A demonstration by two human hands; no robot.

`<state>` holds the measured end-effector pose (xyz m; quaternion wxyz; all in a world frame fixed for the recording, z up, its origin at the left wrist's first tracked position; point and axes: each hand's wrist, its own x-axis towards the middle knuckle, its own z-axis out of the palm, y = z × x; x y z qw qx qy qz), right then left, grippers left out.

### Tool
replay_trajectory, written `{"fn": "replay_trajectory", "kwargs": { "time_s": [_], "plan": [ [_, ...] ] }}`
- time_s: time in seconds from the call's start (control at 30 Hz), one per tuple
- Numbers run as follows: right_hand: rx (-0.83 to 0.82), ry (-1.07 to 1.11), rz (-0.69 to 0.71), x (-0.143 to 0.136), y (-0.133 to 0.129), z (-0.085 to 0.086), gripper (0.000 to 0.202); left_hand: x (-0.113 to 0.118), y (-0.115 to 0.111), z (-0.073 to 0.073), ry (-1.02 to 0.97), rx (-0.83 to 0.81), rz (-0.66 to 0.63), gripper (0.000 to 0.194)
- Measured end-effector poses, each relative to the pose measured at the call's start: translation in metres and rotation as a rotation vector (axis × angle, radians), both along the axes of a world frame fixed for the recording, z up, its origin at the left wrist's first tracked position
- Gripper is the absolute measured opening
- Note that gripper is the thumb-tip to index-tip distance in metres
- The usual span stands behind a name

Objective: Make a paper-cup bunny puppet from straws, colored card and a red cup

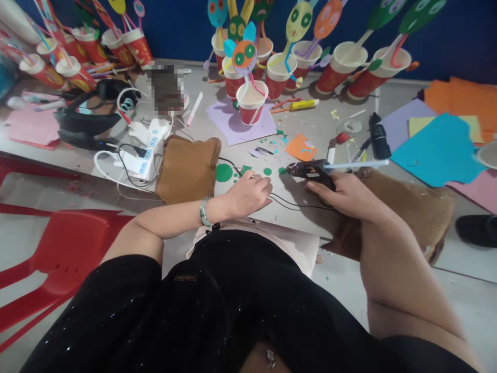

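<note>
My right hand (351, 194) grips a black hot glue gun (310, 170), its nozzle pointing left and a pale glue stick (361, 163) jutting from its back. Over the front of the table my left hand (252, 194) is closed, fingers curled together; whatever it may hold is hidden. Just beyond it lie green paper circles, a large one (224, 172) and a smaller one (267, 171). Another green circle (282, 170) is by the nozzle. A black cord (289, 205) runs between my hands. Farther back, a red paper cup (251, 106) with an orange-faced figure stands on purple paper (225, 122).
Several cup figures line the blue wall (174, 26). Brown cushions flank me, one left (188, 168) and one under my right arm (407, 202). A power strip (147, 150) with cables sits left. Blue paper (435, 150) lies right. A red chair (73, 243) stands at left.
</note>
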<state>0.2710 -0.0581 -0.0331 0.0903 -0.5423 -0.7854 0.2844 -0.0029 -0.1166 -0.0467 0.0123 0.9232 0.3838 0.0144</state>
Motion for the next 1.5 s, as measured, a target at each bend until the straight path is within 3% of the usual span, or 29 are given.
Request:
{"fn": "replay_trajectory", "kwargs": {
  "time_s": [0.17,0.43,0.8,1.13,1.5],
  "plan": [
    [-0.166,-0.077,-0.054,-0.004,-0.001,0.003,0.052,0.003,0.000,0.001,0.023,-0.010,0.008,0.046],
    [-0.163,-0.087,-0.037,-0.008,0.001,0.004,0.050,0.015,-0.001,-0.005,-0.007,-0.076,-0.006,0.071],
    [-0.178,-0.152,-0.011,-0.008,0.003,0.005,0.048,0.020,0.005,-0.015,-0.078,-0.091,-0.008,0.072],
    [-0.154,-0.153,0.010,-0.008,0.001,0.009,0.043,0.019,0.006,-0.011,-0.054,-0.124,-0.016,0.078],
    [-0.138,-0.215,0.003,-0.003,0.005,0.002,0.046,0.020,0.005,-0.009,-0.028,-0.125,-0.010,0.081]
  ]
}}
